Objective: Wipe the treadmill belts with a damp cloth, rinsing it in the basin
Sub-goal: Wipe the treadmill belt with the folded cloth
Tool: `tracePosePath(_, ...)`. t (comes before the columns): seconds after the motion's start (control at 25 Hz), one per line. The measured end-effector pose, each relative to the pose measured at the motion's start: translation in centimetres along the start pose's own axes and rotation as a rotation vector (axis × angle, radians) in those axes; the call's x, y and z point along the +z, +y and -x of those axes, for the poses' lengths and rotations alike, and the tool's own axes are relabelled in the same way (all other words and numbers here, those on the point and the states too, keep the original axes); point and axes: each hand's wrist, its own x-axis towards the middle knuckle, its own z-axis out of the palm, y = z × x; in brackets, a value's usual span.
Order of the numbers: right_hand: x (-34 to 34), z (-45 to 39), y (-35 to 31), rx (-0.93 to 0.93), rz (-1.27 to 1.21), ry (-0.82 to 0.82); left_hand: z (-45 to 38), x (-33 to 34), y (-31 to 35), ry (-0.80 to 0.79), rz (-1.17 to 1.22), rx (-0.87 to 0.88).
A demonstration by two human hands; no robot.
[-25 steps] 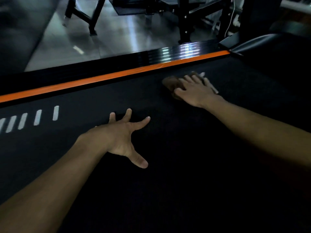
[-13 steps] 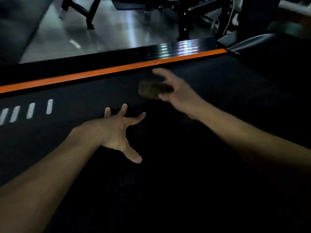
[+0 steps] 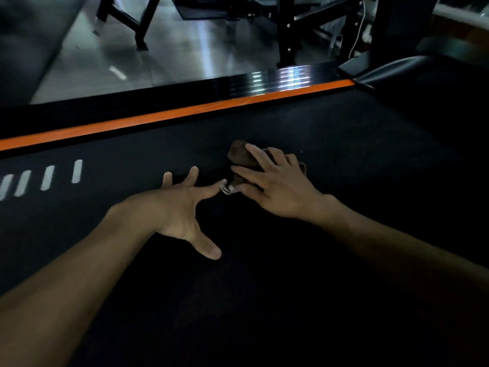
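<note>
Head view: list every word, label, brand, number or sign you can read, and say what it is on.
No readable text anywhere.
The belt carries four white dashes, plain marks and not letters.
The brown cloth under the right hand has a small white tag, too small to read.

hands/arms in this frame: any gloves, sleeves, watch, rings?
Left hand and right hand are both bare: no gloves, no rings visible. Both forearms are uncovered as far as the frame shows, with no sleeve, watch or wristband in view. Lighting is dim, so fine detail is uncertain.

no readable text, only white dashes [image 3: 42, 178] on belt [image 3: 264, 300]
</note>
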Motion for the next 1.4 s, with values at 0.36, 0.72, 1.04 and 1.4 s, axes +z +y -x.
tracePosePath(0.36,0.7,-5.2,6.8,0.61,-0.089,0.153,-0.1,-0.1,0.1,0.016,-0.016,-0.003)
tracePosePath(0.72,0.9,-0.2,6.4,-0.07,-0.068,0.236,0.0,0.0,0.0,0.043,-0.028,-0.02)
tracePosePath(1.04,0.4,3.9,-0.4,0.002,-0.264,0.2,-0.1,0.0,0.1,0.051,-0.053,-0.036)
tracePosePath(1.4,-1.1,8.4,9.7,0.492,-0.13,0.252,1.3,1.7,-0.3,0.26,0.008,-0.004)
